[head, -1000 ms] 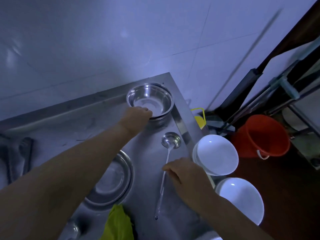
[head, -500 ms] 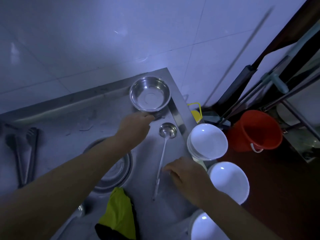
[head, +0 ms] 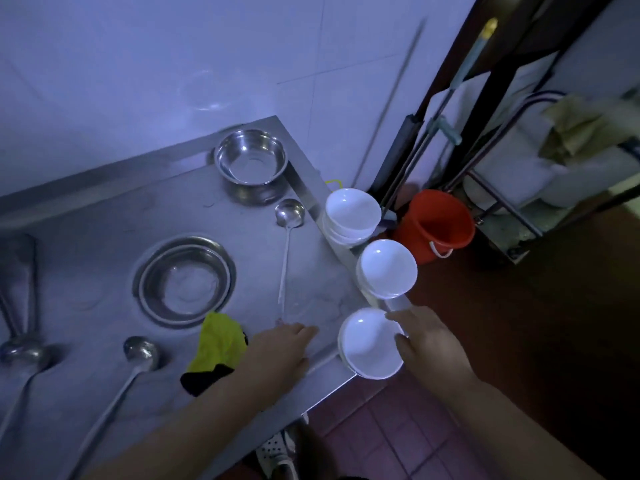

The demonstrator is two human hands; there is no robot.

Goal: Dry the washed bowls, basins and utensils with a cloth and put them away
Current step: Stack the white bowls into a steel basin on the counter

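On the steel table [head: 86, 244] a steel bowl [head: 251, 157] stands in the far corner and a flat steel basin [head: 185, 280] sits mid-table. A ladle [head: 287, 233] lies between them. A yellow-and-black cloth [head: 216, 344] lies near the front edge. Three stacks of white bowls line the right edge: far [head: 351, 211], middle [head: 386, 268], near [head: 369, 342]. My left hand [head: 277, 355] rests flat and empty on the table beside the cloth. My right hand [head: 429, 341] touches the near white bowl's right rim, fingers spread.
Two more ladles [head: 136, 355] [head: 20, 355] and tongs [head: 19, 271] lie at the left. An orange bucket [head: 434, 225] stands on the floor right of the table, beside a metal rack [head: 502, 188] and mop handles. A tiled wall runs behind.
My left hand has let go of the far steel bowl and drawn back to the front edge. My right hand has moved from the ladle to the near white bowl. The view has pulled back.
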